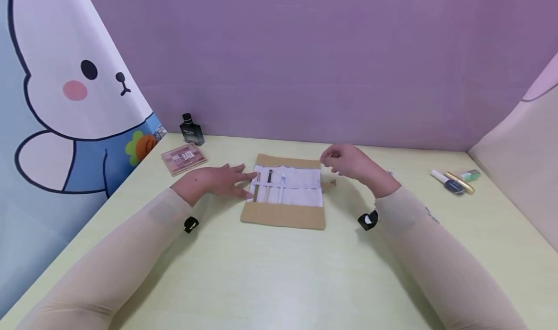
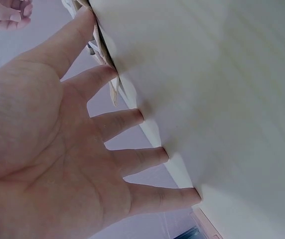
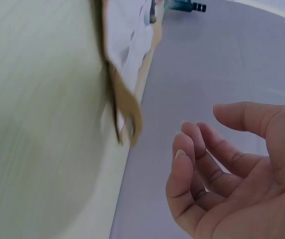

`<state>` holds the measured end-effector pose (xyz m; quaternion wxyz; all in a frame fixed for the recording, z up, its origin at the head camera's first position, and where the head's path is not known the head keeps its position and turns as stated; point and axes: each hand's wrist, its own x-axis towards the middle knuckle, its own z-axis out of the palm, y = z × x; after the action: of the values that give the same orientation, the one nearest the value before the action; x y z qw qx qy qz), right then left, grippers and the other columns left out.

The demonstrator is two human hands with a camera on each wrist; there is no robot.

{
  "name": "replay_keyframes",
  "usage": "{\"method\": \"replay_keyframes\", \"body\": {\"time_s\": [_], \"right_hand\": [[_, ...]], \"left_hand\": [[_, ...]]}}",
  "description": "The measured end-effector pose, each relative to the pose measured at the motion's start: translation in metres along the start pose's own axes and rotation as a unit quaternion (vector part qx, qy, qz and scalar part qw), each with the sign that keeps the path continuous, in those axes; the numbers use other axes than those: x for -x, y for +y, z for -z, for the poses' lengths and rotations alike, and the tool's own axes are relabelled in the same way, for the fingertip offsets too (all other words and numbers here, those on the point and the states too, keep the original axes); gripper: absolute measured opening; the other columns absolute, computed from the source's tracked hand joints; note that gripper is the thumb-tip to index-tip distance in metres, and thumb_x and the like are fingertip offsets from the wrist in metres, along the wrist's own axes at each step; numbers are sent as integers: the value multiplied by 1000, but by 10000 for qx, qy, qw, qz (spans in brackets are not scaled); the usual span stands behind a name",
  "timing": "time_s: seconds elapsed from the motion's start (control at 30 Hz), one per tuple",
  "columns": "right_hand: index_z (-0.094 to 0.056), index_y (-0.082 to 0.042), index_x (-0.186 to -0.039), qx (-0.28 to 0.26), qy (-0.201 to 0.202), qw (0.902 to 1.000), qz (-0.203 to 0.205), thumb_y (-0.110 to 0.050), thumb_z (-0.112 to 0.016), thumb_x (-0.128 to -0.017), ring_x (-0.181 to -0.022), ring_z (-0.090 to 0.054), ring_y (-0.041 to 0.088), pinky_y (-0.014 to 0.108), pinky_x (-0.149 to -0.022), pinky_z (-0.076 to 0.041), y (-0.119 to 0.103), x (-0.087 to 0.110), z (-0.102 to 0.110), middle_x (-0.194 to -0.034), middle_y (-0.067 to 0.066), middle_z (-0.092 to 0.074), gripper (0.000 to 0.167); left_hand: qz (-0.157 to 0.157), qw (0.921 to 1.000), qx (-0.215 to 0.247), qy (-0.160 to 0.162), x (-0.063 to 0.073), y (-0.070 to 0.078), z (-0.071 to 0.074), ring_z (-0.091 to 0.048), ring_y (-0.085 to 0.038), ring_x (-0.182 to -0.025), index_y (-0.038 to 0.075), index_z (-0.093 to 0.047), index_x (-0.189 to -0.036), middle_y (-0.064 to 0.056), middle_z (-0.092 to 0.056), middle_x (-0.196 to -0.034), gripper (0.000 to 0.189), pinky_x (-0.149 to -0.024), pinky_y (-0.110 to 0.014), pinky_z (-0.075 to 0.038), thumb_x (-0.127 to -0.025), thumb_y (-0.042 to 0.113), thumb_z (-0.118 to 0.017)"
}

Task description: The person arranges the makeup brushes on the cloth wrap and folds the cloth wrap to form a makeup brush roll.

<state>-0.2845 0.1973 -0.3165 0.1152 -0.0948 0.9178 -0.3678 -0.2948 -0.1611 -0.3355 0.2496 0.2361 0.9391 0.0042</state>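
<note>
A tan fabric brush roll [image 1: 283, 216] lies unfolded on the table, its white lining [image 1: 305, 179] facing up. Three slim makeup brushes stand in the pocket slots: one gold-brown [image 1: 256, 192], one dark-tipped [image 1: 269, 177], one white [image 1: 281, 192]. With fingers spread, my left hand [image 1: 220, 180] touches the roll's left edge; in the left wrist view its fingertips meet the tabletop and that edge. My right hand [image 1: 348, 163] hovers by the upper right corner, fingers loosely bent around nothing. A brown strap [image 3: 127, 99] sticks out from the roll's right side.
An eyeshadow palette [image 1: 184, 159] and a black bottle [image 1: 192, 130] sit at the back left. At the right lie a dark blue bottle with white cap [image 1: 451, 184], a gold tube [image 1: 461, 182] and a green tube [image 1: 471, 175]. A purple backdrop [image 1: 305, 68] rises behind the table.
</note>
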Motion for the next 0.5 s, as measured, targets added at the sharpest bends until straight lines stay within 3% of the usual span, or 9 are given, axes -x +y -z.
{"method": "replay_keyframes", "body": {"time_s": [0.13, 0.27, 0.5], "right_hand": [[-62, -4, -139, 46, 95, 9999, -64, -30, -58, -111, -122, -68, 42, 49, -104, -59, 9, 11, 10, -138, 21, -65, 39], [-60, -1, -140, 284, 232, 9993, -42, -30, -60, -110, -116, -68, 40, 45, -95, -60, 23, 20, 19, -129, 20, -64, 42], [-54, 8, -143, 119, 320, 9994, -64, -12, -57, -107, -107, -68, 31, 44, -94, -64, 52, 33, 34, -123, 21, -59, 41]], "left_hand": [[-10, 10000, 22, 20, 0, -3, -2, -7, -59, -164, 36, -19, -172, -18, -6, -182, 81, -126, -79, -22, -105, 68, -51], [-32, 10000, 26, 24, -1, -4, -2, -6, -58, -164, 36, -19, -172, -17, -6, -182, 81, -125, -80, -22, -105, 68, -51], [-23, 10000, -30, 6, 1, -2, -1, -7, -57, -164, 36, -19, -172, -17, -6, -182, 80, -126, -79, -22, -106, 66, -51]]}}
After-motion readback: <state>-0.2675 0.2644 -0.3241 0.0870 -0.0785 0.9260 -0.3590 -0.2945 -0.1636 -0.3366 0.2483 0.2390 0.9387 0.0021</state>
